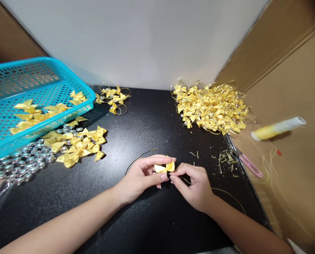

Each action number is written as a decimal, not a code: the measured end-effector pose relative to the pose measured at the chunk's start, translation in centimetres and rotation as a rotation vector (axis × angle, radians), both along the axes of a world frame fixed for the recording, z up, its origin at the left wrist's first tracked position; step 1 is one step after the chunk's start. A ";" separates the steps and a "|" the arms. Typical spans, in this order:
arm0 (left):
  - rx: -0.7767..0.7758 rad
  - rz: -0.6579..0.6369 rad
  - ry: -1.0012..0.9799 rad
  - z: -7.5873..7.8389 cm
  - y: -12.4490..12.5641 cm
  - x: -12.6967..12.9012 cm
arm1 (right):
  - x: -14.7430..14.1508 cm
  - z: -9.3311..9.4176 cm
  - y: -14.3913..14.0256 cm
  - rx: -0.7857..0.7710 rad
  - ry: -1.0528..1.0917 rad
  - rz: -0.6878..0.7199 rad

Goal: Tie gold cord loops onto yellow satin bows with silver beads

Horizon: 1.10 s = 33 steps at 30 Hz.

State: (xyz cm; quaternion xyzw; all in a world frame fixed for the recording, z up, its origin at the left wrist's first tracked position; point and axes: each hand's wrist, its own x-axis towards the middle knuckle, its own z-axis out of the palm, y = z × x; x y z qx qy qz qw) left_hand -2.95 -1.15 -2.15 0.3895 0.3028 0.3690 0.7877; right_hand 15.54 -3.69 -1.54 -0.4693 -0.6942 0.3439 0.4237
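Observation:
My left hand (pixel 144 174) pinches a small yellow ribbon bow (pixel 164 168) between thumb and fingers, just above the black table (pixel 146 120). My right hand (pixel 194 185) meets it from the right, fingertips closed at the bow's centre on a thin gold wire (pixel 226 192). The wire trails in a curve off to the right. A second length of wire (pixel 138 158) arcs out behind my left hand.
A blue perforated basket (pixel 4 141) with yellow bows sits at the left. Beside it lie loose yellow bows (pixel 78 143) and silver beads (pixel 17 165). A heap of wired bows (pixel 210 107) lies at back right, a few more (pixel 115 97) at back centre. Pink-handled snips (pixel 248 164) and a roll (pixel 277 127) lie right, against cardboard.

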 end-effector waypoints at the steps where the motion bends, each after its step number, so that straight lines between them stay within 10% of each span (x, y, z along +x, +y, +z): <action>1: -0.007 -0.008 -0.007 0.1 0.0 0.0 | 0.0 -0.1 0.0 0.004 -0.006 -0.001; 10: -0.054 0.123 0.029 -0.1 0.0 0.3 | 0.3 0.1 0.2 0.127 0.096 0.046; 24: 0.690 0.381 0.609 0.2 -1.8 1.2 | -0.4 -0.5 -0.4 0.046 0.151 0.031; 33: 0.152 0.280 0.251 0.0 -2.0 1.5 | -0.3 -0.9 -0.4 0.069 0.118 -0.054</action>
